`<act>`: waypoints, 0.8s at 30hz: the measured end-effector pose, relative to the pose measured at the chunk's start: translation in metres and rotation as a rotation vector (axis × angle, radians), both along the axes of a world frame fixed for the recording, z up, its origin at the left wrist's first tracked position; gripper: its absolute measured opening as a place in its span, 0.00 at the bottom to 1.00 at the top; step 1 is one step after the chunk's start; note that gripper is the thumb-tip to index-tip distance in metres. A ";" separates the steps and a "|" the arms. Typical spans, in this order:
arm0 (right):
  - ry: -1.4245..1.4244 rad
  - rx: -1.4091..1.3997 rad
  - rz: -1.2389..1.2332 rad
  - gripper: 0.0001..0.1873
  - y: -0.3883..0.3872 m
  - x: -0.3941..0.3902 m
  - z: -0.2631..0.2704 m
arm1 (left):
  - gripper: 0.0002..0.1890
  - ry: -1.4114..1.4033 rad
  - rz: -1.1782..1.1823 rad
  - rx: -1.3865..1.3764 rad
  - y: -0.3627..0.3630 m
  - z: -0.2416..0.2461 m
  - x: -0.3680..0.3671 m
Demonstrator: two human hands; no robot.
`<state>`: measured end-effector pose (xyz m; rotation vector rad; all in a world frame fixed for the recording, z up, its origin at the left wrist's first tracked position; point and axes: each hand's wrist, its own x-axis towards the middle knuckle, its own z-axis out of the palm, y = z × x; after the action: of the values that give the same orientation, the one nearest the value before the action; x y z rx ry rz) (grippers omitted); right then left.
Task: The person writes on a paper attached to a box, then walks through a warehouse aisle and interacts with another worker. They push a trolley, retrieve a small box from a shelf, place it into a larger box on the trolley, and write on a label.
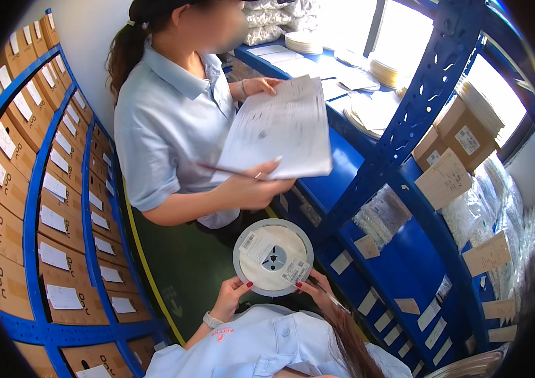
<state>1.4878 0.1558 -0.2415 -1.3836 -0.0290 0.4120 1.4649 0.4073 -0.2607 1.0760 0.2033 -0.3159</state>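
Note:
A component tape reel (274,236) is held flat-on in front of my body. Its round face is pale with a grey rim, and labels (256,247) with writing and printed codes are stuck on it. My left hand (228,295) grips the lower left rim, thumb on the face. On the lower right rim sits my right hand (319,289), thumb also on the face. A thin pen-like stick (328,294) shows at my right hand; how it is held is hard to tell. My fingers behind the reel are hidden.
A co-worker (168,127) stands ahead, holding a stack of papers (279,130) and a pen. Blue shelving with cardboard boxes (55,222) lines the left. At right, a blue rack post (430,90) rises among shelves holding bagged reels (499,203), tags, a carton (468,132) and paper-covered reels (366,111).

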 end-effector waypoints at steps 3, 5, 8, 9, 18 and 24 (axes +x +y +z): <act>0.006 -0.019 0.016 0.21 0.000 -0.001 0.003 | 0.14 -0.027 0.002 0.024 0.002 0.000 -0.003; 0.006 -0.028 0.041 0.20 0.001 -0.003 0.003 | 0.14 -0.033 0.013 0.034 0.004 -0.002 -0.008; 0.028 -0.010 0.068 0.19 0.005 -0.007 0.003 | 0.14 -0.034 0.037 0.052 0.009 -0.004 -0.015; 0.048 0.000 0.063 0.19 0.009 -0.009 0.002 | 0.13 -0.036 0.045 0.070 0.011 -0.005 -0.018; 0.158 -0.104 -0.188 0.17 0.032 -0.064 -0.012 | 0.11 -0.054 -0.178 0.195 0.024 -0.020 -0.025; 0.243 0.020 -0.597 0.19 0.063 -0.122 -0.023 | 0.08 0.017 -0.596 0.172 0.027 -0.036 0.017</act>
<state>1.3653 0.2192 -0.2644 -1.2439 0.5649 0.0735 1.4823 0.4345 -0.2968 1.2921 -0.0843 -0.8533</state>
